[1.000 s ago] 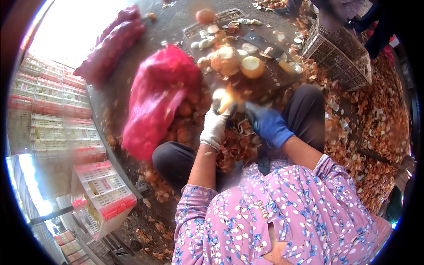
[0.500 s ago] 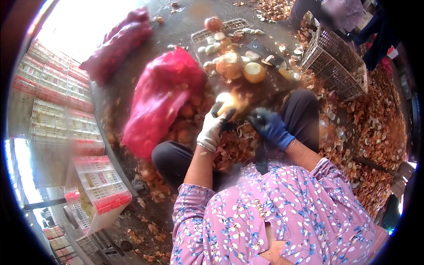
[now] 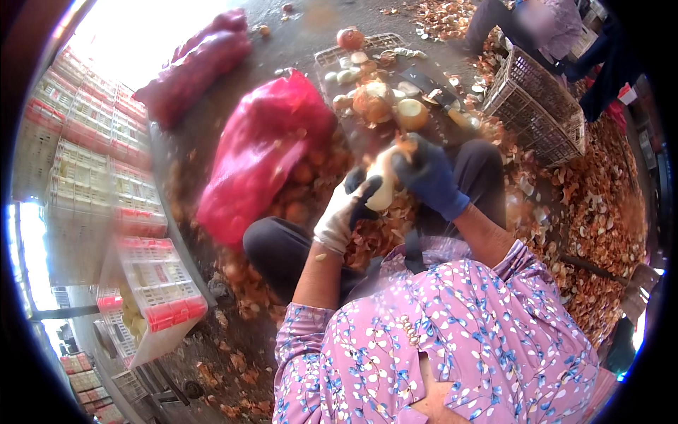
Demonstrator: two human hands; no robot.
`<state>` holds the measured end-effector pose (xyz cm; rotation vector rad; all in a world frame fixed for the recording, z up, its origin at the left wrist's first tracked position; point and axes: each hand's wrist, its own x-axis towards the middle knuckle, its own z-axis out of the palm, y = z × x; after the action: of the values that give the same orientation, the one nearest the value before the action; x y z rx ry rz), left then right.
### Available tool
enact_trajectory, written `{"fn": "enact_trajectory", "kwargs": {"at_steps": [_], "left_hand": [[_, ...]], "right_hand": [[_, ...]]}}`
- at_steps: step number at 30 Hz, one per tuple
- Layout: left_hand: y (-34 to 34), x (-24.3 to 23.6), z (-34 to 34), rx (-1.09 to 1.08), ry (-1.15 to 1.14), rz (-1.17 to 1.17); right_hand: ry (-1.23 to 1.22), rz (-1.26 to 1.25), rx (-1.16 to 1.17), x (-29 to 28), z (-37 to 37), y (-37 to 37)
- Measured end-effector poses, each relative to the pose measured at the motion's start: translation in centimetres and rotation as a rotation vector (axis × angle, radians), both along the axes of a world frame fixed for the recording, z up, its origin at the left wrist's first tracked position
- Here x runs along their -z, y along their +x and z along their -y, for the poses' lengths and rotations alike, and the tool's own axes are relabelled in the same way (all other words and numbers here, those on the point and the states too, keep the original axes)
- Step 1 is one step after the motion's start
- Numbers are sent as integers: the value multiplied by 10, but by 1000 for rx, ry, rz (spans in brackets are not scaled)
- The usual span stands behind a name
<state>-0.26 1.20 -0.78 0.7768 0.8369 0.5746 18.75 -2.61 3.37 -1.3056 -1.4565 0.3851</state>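
Observation:
My left hand (image 3: 347,205), in a white glove with dark fingers, grips a pale, partly peeled onion (image 3: 381,189) above my lap. My right hand (image 3: 429,178), in a blue glove with dark fingers, is closed at the onion's upper right side. A strip of brown onion skin (image 3: 407,145) shows at its fingertips, somewhat blurred. Just beyond the hands, a large onion (image 3: 372,102) with brown skin and a cut onion (image 3: 411,114) with a pale flat top sit close together. Past them lies a knife with a dark broad blade (image 3: 422,80) and a yellowish handle (image 3: 459,119).
A red mesh sack (image 3: 265,148) of onions stands at left, another sack (image 3: 198,67) behind it. An upright plastic crate (image 3: 530,106) is at right, near another person (image 3: 551,28). Stacked white-and-red crates (image 3: 106,169) line the left. Onion skins (image 3: 600,212) cover much floor.
My right hand has moved up and left onto the onion, its fingers now at the skin. My left hand still holds the onion, now slightly lower and turned.

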Motion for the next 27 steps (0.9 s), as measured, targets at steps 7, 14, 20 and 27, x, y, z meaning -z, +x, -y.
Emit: {"fn": "enact_trajectory", "kwargs": {"at_steps": [7,14,20,27], "left_hand": [[5,2,9,-152,221,272],[-5,-20,8,-185,295,293],[-5,-8,4,-281,262,295],[-6,0,3,-321,210,259]], "right_hand": [[-212,-219,88,33,-16,56],[-396,217,-78,3,10,49],[-174,381,-302,-37,40,12],[-141,495,-273,-28,41,9]]}}
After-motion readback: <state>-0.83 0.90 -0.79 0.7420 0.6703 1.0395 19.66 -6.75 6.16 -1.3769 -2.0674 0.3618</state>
